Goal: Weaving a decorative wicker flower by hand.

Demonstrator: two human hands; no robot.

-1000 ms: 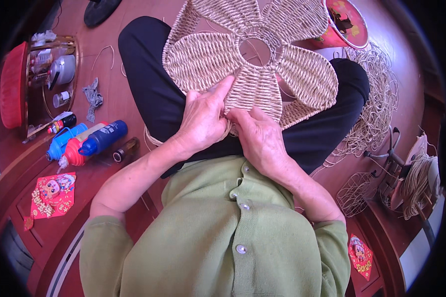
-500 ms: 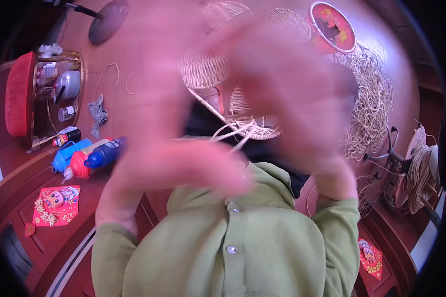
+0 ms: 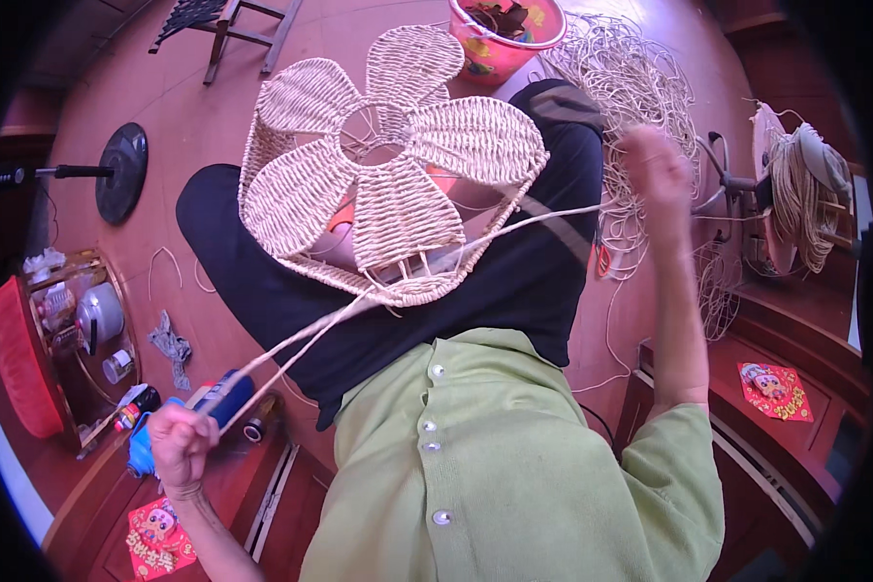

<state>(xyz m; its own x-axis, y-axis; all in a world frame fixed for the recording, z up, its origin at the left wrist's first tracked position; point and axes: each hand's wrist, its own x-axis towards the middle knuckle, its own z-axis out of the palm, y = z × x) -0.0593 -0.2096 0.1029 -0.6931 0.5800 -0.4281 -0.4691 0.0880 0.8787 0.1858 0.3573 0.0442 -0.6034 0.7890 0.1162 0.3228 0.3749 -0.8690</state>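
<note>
A woven flower-shaped basket [image 3: 409,215] of pale twisted cord rests on my lap, its petals around an open ring. Low on the left, my left hand [image 3: 182,448] is closed in a fist around strands of cord [image 3: 291,341] pulled taut from the basket's near rim. Out to the right, my right hand [image 3: 658,177] is raised and slightly blurred, fingers closed, at the end of another taut strand [image 3: 538,221] from the same rim. A few bare upright strands show under the nearest petal.
A pink patterned bucket [image 3: 506,44] stands beyond my knee, beside a heap of loose cord [image 3: 640,82]. Farther right is a cord reel [image 3: 800,189]. Scissors [image 3: 603,260] lie by my right leg. On the left are a rack [image 3: 87,325], crumpled grey plastic [image 3: 171,347] and a round black base [image 3: 122,175].
Both hands have moved from close in front of the view out to opposite sides, drawing the strands tight. The basket now shows fully, and the view has shifted.
</note>
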